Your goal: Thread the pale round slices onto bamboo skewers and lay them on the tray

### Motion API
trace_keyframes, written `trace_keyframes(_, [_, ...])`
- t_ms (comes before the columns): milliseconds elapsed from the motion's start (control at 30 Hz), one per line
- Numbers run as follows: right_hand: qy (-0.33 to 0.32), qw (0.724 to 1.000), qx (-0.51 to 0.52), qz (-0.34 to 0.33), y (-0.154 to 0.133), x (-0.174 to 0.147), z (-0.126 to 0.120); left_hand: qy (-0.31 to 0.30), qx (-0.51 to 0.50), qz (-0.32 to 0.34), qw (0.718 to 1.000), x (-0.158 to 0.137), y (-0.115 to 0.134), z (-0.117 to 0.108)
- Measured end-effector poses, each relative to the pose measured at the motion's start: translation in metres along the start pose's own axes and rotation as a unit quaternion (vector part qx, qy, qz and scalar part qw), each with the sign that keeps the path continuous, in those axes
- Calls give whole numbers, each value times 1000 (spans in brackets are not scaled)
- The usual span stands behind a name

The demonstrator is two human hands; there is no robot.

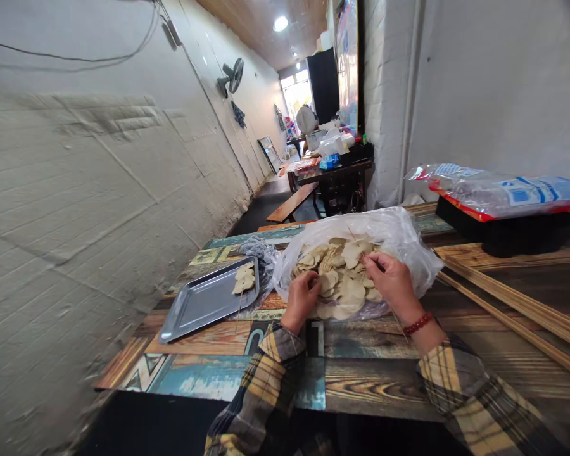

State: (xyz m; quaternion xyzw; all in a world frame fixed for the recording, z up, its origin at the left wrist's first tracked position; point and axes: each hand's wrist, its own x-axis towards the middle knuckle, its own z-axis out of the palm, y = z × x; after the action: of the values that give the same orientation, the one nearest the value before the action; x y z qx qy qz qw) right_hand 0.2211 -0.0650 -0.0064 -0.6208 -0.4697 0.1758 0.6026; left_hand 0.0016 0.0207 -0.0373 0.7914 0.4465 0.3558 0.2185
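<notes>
Pale, thin round slices (344, 288), much like potato slices, lie heaped in an open clear plastic bag (408, 237) on the table. My right hand (392, 282) is closed at the right side of the heap, pinching a thin wooden skewer (401, 326); its lower end shows below the wrist, and a slice sits by the fingertips. My left hand (304, 297) has curled fingers at the heap's left edge; what they pinch is hidden. A grey metal tray (199, 304) to the left carries a skewer of slices (244, 278) at its right end.
Long bamboo sticks (517, 304) lie across the table's right side. Behind them a black tray (527, 228) bears plastic packaging (527, 189). A crumpled grey plastic bag (261, 250) touches the tray's far corner. Farther back stand a bench (292, 201) and a cluttered dark table (342, 170).
</notes>
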Motion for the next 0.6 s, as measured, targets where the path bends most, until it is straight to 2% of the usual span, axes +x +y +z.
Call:
trace_keyframes(167, [-13,1000,-4,12,4,-1,1,3,97,44,994,-5,3,-1])
trace_keyframes(300, [-23,1000,-10,6,10,-4,4,-3,175,55,983,-7,8,-3])
trace_keyframes(400, [-29,999,-13,8,12,-5,5,13,202,70,977,-8,12,-3])
trace_keyframes(500, [-30,999,-19,7,12,-5,5,39,146,72,986,-8,10,-2])
trace_keyframes(600, [-22,999,-30,-3,8,-6,4,49,13,24,998,-5,3,-5])
